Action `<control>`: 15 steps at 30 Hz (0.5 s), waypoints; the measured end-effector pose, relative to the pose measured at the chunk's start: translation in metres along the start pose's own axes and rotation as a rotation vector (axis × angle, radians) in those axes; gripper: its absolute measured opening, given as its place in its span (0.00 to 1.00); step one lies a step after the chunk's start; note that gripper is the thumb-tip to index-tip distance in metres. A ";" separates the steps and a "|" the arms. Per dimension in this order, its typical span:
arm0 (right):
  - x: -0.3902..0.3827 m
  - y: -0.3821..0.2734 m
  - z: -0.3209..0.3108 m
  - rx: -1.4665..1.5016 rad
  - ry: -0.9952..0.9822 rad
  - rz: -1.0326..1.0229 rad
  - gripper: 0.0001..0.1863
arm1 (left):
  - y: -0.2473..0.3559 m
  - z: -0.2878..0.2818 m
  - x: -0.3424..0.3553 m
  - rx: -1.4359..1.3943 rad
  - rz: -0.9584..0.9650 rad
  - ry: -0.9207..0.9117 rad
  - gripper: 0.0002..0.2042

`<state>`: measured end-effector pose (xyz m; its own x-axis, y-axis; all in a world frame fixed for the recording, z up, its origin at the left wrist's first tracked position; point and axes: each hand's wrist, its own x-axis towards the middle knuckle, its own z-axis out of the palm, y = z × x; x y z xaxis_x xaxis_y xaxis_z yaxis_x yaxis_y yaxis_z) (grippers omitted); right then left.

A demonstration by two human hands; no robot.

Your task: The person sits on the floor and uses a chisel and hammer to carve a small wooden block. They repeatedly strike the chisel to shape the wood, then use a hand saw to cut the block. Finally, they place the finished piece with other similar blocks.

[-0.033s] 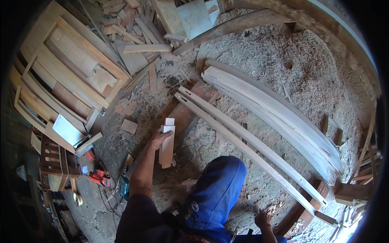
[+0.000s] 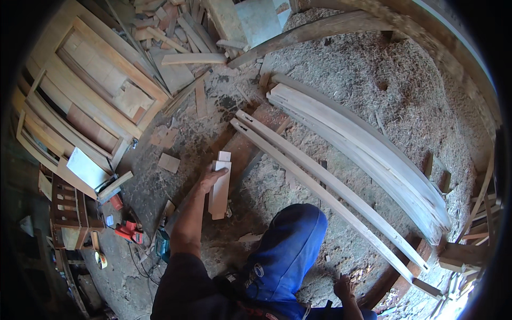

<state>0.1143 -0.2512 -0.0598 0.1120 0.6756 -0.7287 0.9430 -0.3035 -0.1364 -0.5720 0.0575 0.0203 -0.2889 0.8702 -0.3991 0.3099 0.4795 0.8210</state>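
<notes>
My left hand [image 2: 210,178] is wrapped round a short, pale wooden board [image 2: 220,193], thumb across its face, near the end with a narrower stepped tongue. The board points away from me, above the floor left of my raised knee. At the lower right my right hand [image 2: 344,287] is low beside my leg with its fingers curled; what they hold, if anything, is too small to make out. Two long wooden rails [image 2: 320,184] with slots cut near their far ends lie slantwise to the right of the board.
Stacked long planks [image 2: 362,154] lie beyond the rails, next to a heap of wood shavings [image 2: 341,69]. Panelled wooden frames [image 2: 96,74] lean at the left. A red power tool [image 2: 129,232] and a teal one [image 2: 162,244] with cords sit on the floor. Offcuts [image 2: 178,26] are piled at the back.
</notes>
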 end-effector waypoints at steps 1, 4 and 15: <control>-0.004 -0.012 -0.009 0.061 0.095 -0.099 0.10 | -0.005 0.002 0.011 0.060 0.052 0.067 0.26; -0.002 -0.070 -0.061 0.100 0.412 -0.391 0.07 | -0.018 0.018 0.019 0.596 0.086 0.400 0.27; 0.078 -0.456 -0.392 -0.286 0.582 -1.034 0.10 | 0.002 0.040 -0.010 0.554 -0.087 0.640 0.41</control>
<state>-0.1844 0.2036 0.2089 -0.6773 0.7336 0.0550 0.6977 0.6643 -0.2682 -0.5321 0.0542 0.0100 -0.7370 0.6759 -0.0068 0.6135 0.6731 0.4131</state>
